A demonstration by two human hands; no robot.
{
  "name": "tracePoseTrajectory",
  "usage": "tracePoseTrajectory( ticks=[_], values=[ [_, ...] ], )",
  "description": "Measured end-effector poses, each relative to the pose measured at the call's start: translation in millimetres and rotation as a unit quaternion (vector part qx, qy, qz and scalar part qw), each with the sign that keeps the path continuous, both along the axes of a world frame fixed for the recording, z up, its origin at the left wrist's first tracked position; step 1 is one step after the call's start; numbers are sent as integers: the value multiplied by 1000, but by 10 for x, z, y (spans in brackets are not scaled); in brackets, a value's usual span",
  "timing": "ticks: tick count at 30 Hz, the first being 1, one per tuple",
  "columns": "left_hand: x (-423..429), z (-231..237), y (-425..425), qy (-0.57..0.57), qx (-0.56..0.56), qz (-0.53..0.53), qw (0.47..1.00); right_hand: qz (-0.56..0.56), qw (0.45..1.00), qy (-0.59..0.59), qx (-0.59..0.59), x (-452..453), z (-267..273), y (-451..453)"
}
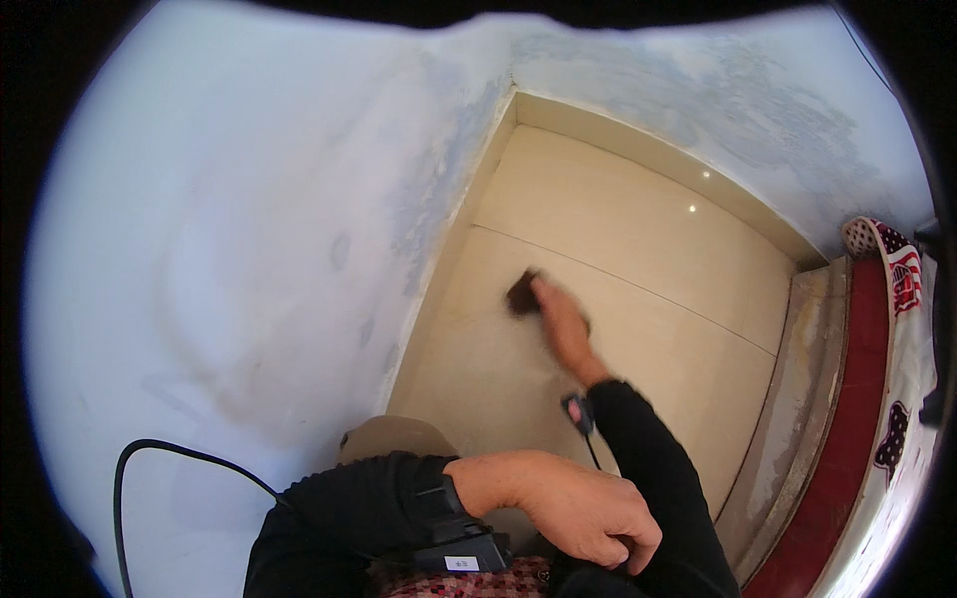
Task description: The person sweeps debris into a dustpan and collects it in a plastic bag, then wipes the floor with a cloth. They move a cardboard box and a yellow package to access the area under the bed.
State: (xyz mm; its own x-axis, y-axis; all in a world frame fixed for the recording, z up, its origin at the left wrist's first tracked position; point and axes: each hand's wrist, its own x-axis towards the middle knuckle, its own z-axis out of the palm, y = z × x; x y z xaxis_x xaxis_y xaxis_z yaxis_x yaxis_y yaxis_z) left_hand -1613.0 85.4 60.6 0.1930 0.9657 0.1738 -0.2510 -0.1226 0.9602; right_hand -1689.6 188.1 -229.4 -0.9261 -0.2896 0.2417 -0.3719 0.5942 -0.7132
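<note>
My right hand [562,323] reaches down to the beige tiled floor [635,247], its fingers closed on a dark brown object [523,293] that lies against a tile. Motion blurs both, so the object's kind cannot be told. My left hand [594,516] rests bent near my lap, its fingers curled and nothing seen in them. A black device [463,553] with a small label is strapped at my left wrist, and a small black device [577,413] hangs by a cable at my right cuff.
Pale, stained walls [284,224] meet in a corner, with a tile skirting [658,161] along them. At the right are a worn ledge [785,404], a dark red strip [837,418] and a patterned cloth [901,276]. A black cable [172,446] loops at lower left.
</note>
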Motion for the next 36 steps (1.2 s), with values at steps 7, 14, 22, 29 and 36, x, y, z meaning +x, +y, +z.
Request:
tracePoseTrajectory(
  ticks=[7, 14, 22, 29, 36],
  values=[
    [-79, 38, -30, -33, 8, 4, 999, 36, 998, 31, 43, 37, -360, -277],
    [-76, 105, -57, -46, -28, -12, 998, 431, 891, -71, 123, 1882, -382, -724],
    [-136, 153, -105, -58, -6, 0, 998, 185, 962, -170, -109, 542, 50, -550],
    [-295, 191, -175, -123, -38, 3, 992, -48, 988, 40, 142, -555, -224, -1016],
    [-212, 218, -110, -107, -34, -1, 994, 295, 953, 19, 63, 1088, -171, -1285]
  ],
)
